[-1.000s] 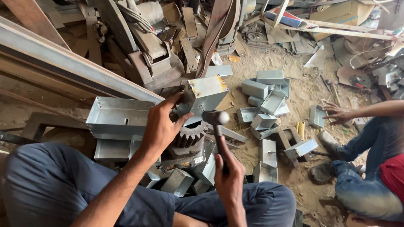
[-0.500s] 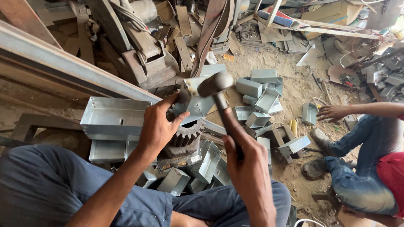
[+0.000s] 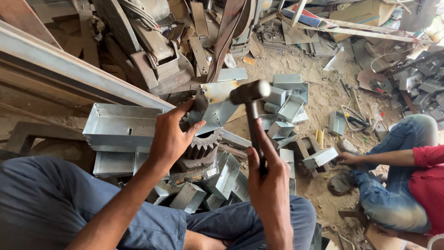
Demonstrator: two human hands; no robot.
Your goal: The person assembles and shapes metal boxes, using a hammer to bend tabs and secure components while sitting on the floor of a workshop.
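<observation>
At the centre of the frame, the left hand [image 3: 170,134] is pinching a bent metal sheet [image 3: 213,109] over a rusty gear [image 3: 200,149]. The right hand [image 3: 270,183] is gripping a hammer [image 3: 252,109], its head hovering beside the sheet.

The person wears blue-grey work trousers [image 3: 51,199] of a plain, matte cloth, creased into soft folds over both thighs; the cloth fills the frame from 9 o'clock round to 6 o'clock, with the second leg [image 3: 259,222] showing at 5 o'clock. Both forearms are bare, with no sleeve, cuff, watch or band in view. The left hand [image 3: 170,136] and the right hand [image 3: 270,185] are ungloved, and no ring shows on the fingers [image 3: 185,109]. The nails are short.
</observation>
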